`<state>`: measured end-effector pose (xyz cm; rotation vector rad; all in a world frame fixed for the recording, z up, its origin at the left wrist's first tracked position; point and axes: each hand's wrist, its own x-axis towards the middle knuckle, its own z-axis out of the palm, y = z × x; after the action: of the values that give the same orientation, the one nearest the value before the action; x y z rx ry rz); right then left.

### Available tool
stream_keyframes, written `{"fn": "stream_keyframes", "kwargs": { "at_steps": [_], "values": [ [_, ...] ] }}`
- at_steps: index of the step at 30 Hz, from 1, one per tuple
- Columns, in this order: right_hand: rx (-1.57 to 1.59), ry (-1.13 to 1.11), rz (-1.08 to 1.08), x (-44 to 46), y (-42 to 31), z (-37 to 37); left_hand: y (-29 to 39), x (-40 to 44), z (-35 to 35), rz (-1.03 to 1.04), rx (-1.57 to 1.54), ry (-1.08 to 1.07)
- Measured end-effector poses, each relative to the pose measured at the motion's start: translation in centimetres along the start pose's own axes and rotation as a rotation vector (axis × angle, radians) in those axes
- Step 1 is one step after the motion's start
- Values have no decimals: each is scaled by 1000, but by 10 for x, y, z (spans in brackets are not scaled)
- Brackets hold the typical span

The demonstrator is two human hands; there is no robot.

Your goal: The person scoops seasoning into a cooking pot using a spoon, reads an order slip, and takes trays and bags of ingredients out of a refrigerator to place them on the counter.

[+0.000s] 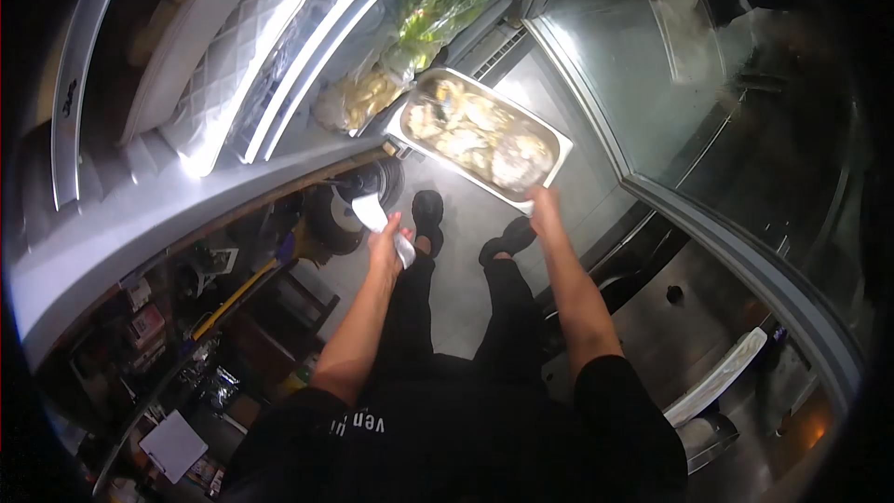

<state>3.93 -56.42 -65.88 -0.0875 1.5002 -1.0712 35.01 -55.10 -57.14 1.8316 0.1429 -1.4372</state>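
My right hand (546, 209) grips the near right corner of a rectangular steel food pan (453, 168), fingers closed over its rim. Pale, yellowish chunks of food (473, 133) fill the pan, with a glossy patch at the near end; their kind is unclear. The pan's far left end is close to the refrigerator's lower shelf, and whether it rests there I cannot tell. My left hand (383, 244), to the left and apart from the pan, is closed around a crumpled white cloth or paper (369, 211).
An open glass door (689, 121) stands to the right. Bags of greens (438, 14) and a bag of yellowish food (354, 101) lie on the lower shelf. White containers (247, 56) sit on the upper left rack. A yellow-handled tool (236, 300) is lower left.
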Motion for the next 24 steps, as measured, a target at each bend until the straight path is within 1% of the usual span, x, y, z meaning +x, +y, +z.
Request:
{"fn": "stream_keyframes", "kwargs": {
  "at_steps": [1, 3, 4, 6, 7, 8, 9, 10, 11, 12, 13, 14, 15, 17, 19, 20, 21, 22, 23, 24],
  "values": [
    [-54, 81, 42, 19, 11, 22, -2, -4, -4, -18, 23, 34],
    [-49, 75, 71, 39, 18, 77, -7, -8, -15, 0, 36, 53],
    [7, -12, 56, 39, 15, 107, -6, -12, -17, 3, 43, 50],
    [198, -38, 66, 44, 23, 169, 6, -34, -15, -5, 125, -50],
    [318, -20, 115, 41, 21, 199, 12, -44, -13, 2, 123, -43],
    [360, -112, 51, 41, 24, 223, 18, -56, -10, 23, 91, -224],
    [418, -114, 74, 44, 22, 249, 25, -68, -8, 46, 58, -399],
    [323, -75, 79, 48, 19, 270, 33, -76, -5, 33, 68, -486],
    [195, -175, 72, 64, 32, 278, 44, -89, 5, -29, 8, -512],
    [63, -274, 52, 81, 44, 287, 54, -93, 13, -39, -11, -627],
    [-63, -371, 20, 97, 57, 295, 64, -101, 23, -45, -17, -631],
    [-263, -425, 133, 90, 33, 298, 71, -100, 31, -28, -43, -746],
    [-330, -403, 253, 107, 41, 307, 76, -99, 37, -18, -80, -814],
    [-278, -395, 161, 99, 28, 312, 85, -100, 50, -58, -169, -893],
    [-422, -417, 213, 114, 23, 297, 87, -98, 57, -61, -199, -912],
    [-451, -356, 63, 90, 5, 280, 89, -100, 59, -63, -233, -932],
    [-458, -367, 16, 74, -9, 255, 91, -103, 60, -62, -238, -937],
    [-557, -440, 9, 88, 4, 219, 94, -107, 61, -90, -254, -974],
    [-399, -384, 80, 61, -11, 180, 97, -113, 63, -115, -270, -1014],
    [-363, -283, 135, 70, 6, 123, 100, -120, 65, -148, -308, -1071]
  ]
}}
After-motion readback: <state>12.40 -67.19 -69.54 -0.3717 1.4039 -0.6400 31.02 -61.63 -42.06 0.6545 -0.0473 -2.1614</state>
